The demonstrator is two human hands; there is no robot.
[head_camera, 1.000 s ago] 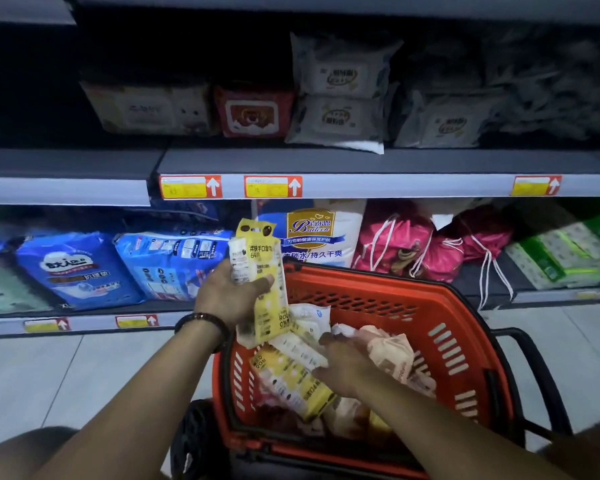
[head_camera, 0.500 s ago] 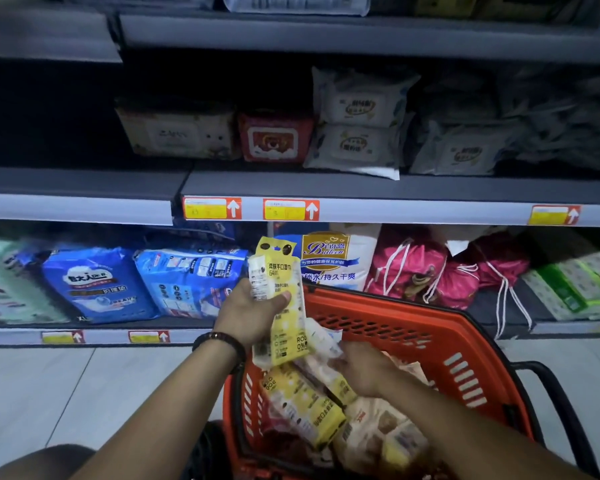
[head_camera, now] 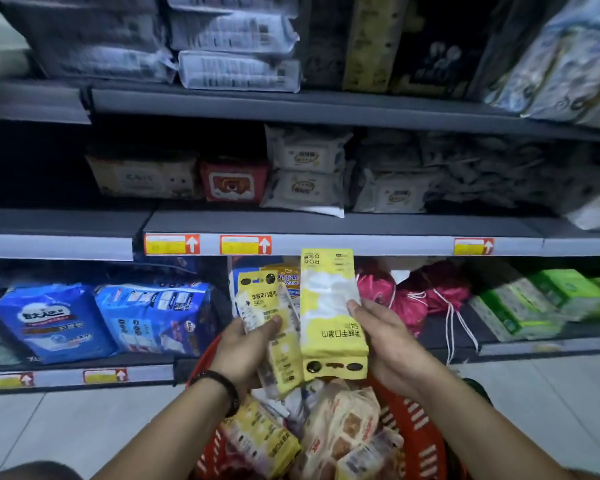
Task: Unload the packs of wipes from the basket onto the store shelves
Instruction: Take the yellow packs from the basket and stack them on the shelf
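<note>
The left hand grips 1 yellow pack. The right hand grips a second yellow pack, mid-frame, just above the red basket. Best to hold both tight and lay them flat on the grey shelf.

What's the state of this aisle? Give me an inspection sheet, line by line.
Surface: grey middle shelf, white wipes packs stacked on it.
Job's things: red basket holding beige packs and more yellow ones.
Clutter: blue packs, pink drawstring bags, green packs on the lower shelf.
Hands: left hand grips yellow packs; right hand holds an upside-down yellow pack, above the basket.
Cables: nothing seen.
Surroundings: pale tiled floor, red-and-yellow price tags.
</note>
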